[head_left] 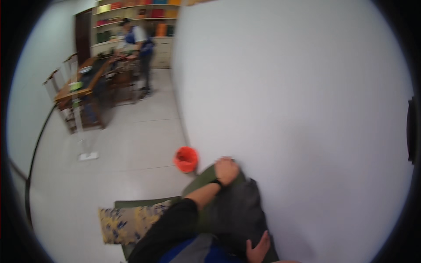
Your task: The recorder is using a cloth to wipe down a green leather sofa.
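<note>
My left hand (227,171), with a black band at the wrist, lies on the top edge of a green upholstered seat (200,179), close to the white wall. Its fingers are foreshortened, and their grip is unclear. Lower down, my right hand (259,249) touches a dark grey cloth or cushion (235,210) with its thumb spread from the fingers. That grey piece lies against the green upholstery beside the wall. A beige cushion with yellow and blue patterning (126,225) rests on the seat left of my sleeve.
An orange-red lined bin (185,159) stands on the floor by the wall (279,98). A flat mop (88,156) leans at a wooden table (72,95) with chairs. Beyond, a person (139,42) bends over the table near filled shelves (138,16).
</note>
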{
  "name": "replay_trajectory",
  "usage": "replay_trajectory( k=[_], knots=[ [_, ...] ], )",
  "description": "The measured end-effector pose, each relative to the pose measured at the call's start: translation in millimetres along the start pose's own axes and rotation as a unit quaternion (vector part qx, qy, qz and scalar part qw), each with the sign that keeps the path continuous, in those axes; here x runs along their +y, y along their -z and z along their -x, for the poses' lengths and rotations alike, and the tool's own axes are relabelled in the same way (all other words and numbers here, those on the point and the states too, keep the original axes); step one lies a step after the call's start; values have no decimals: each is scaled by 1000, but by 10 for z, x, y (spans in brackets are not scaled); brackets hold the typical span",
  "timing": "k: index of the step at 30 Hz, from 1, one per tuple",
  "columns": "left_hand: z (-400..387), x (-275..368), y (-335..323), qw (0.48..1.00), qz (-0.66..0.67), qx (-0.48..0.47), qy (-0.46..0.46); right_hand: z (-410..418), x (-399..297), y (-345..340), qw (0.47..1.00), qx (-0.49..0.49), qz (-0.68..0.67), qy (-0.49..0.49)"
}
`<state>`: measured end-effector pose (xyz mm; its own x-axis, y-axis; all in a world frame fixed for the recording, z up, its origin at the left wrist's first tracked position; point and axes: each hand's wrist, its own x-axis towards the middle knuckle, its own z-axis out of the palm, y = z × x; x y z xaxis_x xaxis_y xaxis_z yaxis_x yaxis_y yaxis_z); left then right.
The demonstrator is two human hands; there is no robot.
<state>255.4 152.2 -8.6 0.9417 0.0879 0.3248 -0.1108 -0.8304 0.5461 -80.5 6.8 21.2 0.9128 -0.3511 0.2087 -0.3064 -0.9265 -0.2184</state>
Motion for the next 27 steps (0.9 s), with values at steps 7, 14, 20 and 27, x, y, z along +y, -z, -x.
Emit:
replay_trajectory(
  k=[7,14,20,27],
  knots=[
    [-12,6,-30,999,-5,37,21,-708,41,-402,981,10,-194,-25],
    [-44,47,-23,999,17,40,1,-487,335,-245,996,20,-34,-85],
    [-72,36,-77,999,14,46,-2,-248,523,-28,967,52,125,-216],
    [-104,63,-63,998,18,58,-34,-816,-186,-413,987,25,43,-153]
  ],
)
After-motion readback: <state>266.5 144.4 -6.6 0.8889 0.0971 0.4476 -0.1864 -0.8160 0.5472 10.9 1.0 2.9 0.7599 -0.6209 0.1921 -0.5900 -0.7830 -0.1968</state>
